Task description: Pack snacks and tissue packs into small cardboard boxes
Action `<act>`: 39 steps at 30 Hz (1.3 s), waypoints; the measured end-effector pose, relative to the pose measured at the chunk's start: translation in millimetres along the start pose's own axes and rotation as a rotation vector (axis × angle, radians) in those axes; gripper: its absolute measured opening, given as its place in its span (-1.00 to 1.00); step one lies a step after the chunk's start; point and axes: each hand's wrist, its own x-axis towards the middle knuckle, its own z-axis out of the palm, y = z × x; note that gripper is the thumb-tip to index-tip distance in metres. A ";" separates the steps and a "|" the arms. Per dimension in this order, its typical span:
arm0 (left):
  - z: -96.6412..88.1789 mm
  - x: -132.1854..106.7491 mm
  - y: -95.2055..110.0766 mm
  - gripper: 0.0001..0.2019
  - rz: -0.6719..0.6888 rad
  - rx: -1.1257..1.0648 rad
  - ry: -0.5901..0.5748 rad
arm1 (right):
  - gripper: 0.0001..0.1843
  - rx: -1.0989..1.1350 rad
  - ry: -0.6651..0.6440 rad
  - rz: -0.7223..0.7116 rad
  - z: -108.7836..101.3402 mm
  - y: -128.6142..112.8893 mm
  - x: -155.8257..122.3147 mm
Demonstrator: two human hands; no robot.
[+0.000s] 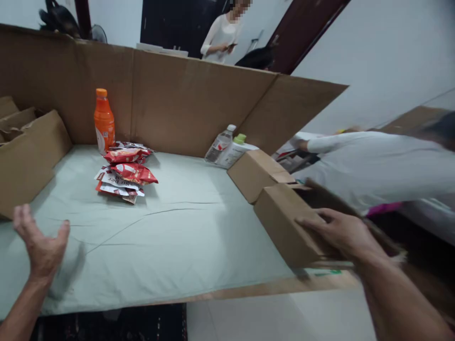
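My left hand (41,244) is raised over the pale green cloth (170,251) at the left, fingers apart and holding nothing. It is nearest to a brown cardboard box (30,161), whose top shows open flaps. At the right front, my right hand (341,232) grips the upper edge of an open cardboard box (284,225); part of its fingers is hidden. Behind that box sits a closed, tilted cardboard box (258,175). A pile of red snack packets (133,173) lies left of the middle, with flat printed packets (117,187) under them.
An orange bottle (104,123) stands behind the packets. A clear bottle (219,146) and a white pack with a green cap (236,150) lean at the back right. A cardboard wall (170,94) borders the back. People in white (377,166) are beyond.
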 end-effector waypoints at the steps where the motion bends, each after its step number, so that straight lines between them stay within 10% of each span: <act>1: 6.1 -7.2 4.6 -0.05 0.036 -0.001 -0.018 | -0.83 0.006 -0.022 -0.044 1.0 -21.3 -9.4; 5: 19.5 -29.9 33.6 -0.20 0.235 -0.093 -0.283 | -0.84 0.000 -0.190 -0.257 2.2 -114.3 -59.0; 14: 4.3 -33.9 46.5 0.40 0.185 -0.557 -1.062 | -0.70 0.215 -0.651 -1.076 8.2 -275.4 -159.3; 20: 8.1 -31.8 35.4 0.42 0.154 -0.618 -1.073 | -0.59 0.291 -0.905 -0.843 8.4 -290.8 -123.7; 26: 6.2 -38.7 33.6 0.38 0.095 -0.598 -1.088 | -0.34 0.049 -1.196 -0.925 28.0 -300.8 -123.9; 31: 4.7 -41.0 37.5 0.39 0.114 -0.580 -1.063 | -0.75 0.018 -1.121 -0.924 25.8 -306.2 -145.5; 39: 4.6 -47.0 39.4 0.27 0.162 -0.589 -1.023 | -0.67 -0.125 -0.899 -0.861 53.5 -311.9 -154.5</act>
